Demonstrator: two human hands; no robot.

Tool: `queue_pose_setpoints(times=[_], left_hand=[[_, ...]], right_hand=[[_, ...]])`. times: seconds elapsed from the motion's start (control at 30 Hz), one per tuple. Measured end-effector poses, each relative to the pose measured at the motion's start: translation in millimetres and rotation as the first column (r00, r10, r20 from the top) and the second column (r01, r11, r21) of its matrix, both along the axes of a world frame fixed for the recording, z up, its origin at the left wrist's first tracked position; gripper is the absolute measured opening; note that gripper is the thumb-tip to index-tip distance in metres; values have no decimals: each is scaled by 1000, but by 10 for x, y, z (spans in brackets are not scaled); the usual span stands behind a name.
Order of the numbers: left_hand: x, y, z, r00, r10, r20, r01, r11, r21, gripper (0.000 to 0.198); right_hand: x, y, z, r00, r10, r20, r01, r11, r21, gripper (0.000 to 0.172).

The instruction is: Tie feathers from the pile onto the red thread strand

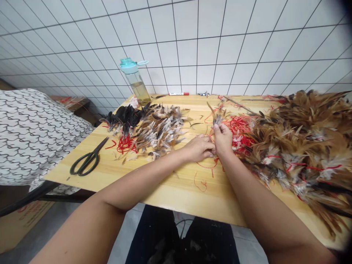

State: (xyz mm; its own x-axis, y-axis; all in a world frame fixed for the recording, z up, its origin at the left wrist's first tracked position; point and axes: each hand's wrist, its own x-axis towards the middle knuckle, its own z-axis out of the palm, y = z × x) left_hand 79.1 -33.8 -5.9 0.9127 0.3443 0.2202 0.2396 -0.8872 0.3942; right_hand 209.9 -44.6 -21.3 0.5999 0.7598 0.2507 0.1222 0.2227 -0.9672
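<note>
My right hand (223, 140) is closed on a small bundle of feathers (218, 118) held upright above the wooden table (170, 187). My left hand (198, 147) is closed beside it, fingertips pinched against the right hand's fingers, seemingly on red thread (213, 161) that trails down to the table. A tangle of red threads (239, 128) lies just behind the hands. A big heap of brown feather bundles tied with red thread (305, 139) fills the right side. A pile of loose grey and brown feathers (159, 128) and black feathers (123, 116) lies to the left.
Black scissors (88, 159) lie near the table's left edge. A water bottle with a teal lid (135, 80) stands at the back by the tiled wall, with a red marker (178, 94) near it. A patterned cloth (30, 132) covers something left of the table.
</note>
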Motion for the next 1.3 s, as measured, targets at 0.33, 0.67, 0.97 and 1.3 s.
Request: queue_pose_setpoints(times=[0.33,0.67,0.97,1.3], left_hand=[[-289,91,341,966,252,59,-254,966,44,11],[-798,131,277,934,334,126,-349,928,129,13],[-804,136,274,929,343,141,-365,914,180,14],[-751,95,229,931,344,125,-366,892,265,17]], right_hand=[[25,10,-69,985,31,170,-29,999,-15,19],[-227,-134,25,763,165,625,-170,984,-52,18],[-309,-162,19,772,285,568,-247,958,-146,18],[-361,-167,21,765,427,482,-379,904,-200,15]])
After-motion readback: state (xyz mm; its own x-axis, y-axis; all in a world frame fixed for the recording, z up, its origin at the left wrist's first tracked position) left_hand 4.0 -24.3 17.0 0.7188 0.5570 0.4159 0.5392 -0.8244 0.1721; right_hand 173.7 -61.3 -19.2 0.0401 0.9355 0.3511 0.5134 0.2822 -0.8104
